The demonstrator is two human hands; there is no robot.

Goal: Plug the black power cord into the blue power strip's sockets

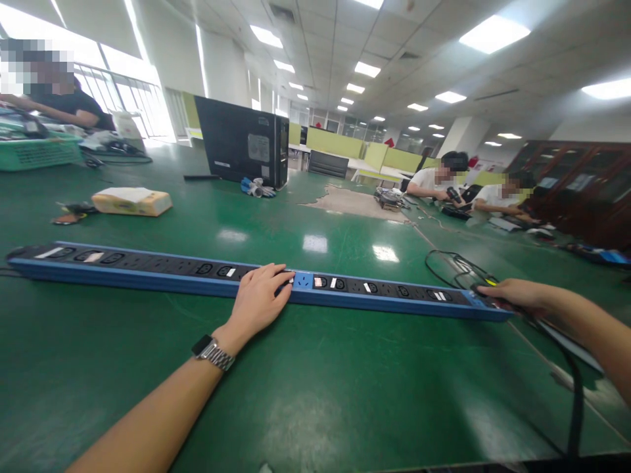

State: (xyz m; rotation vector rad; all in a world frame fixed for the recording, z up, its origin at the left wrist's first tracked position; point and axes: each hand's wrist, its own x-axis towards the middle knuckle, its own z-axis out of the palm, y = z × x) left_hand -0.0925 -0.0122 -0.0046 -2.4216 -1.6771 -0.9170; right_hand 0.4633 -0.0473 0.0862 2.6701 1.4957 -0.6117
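Along the green bench (345, 387): power strip (303, 281) lying flat, sockets up.
At the strip's middle, the left hand (261, 297) rests loosely spread; at its right end, the right hand (515, 293) appears to pinch a black cord (576, 394). Tugging that looped cord could skew the strip.

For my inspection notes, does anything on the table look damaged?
Yes: beyond the blue power strip, the green tabletop shows a pale, ragged patch, as if its covering had torn away.
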